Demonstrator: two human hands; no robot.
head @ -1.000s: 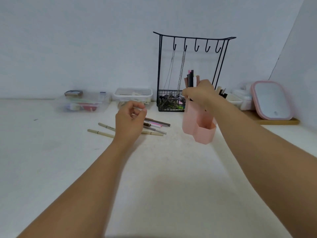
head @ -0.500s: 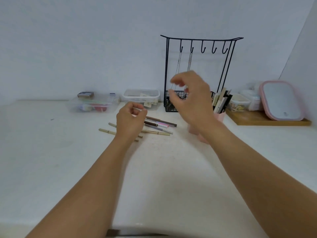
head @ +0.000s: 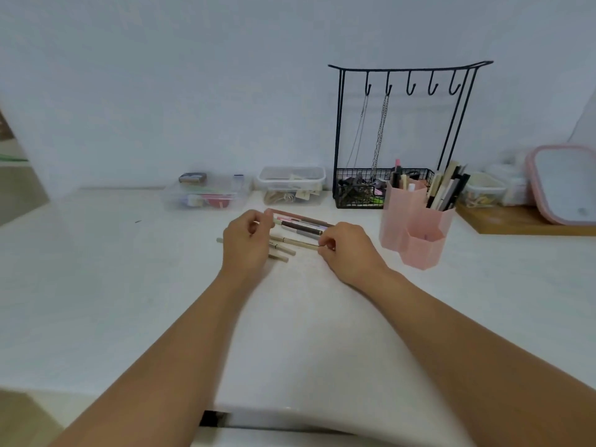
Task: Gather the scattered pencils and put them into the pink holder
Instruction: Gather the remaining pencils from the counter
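Left of the pink holder (head: 416, 221), both hands' curled fingers (head: 325, 245) pinch the scattered pencils (head: 300, 225).

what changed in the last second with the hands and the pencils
The right hand let go of the pink holder, crossed left to the loose pencils and now pinches the end of one. The left hand stayed by their other ends. The holder stands on the table.
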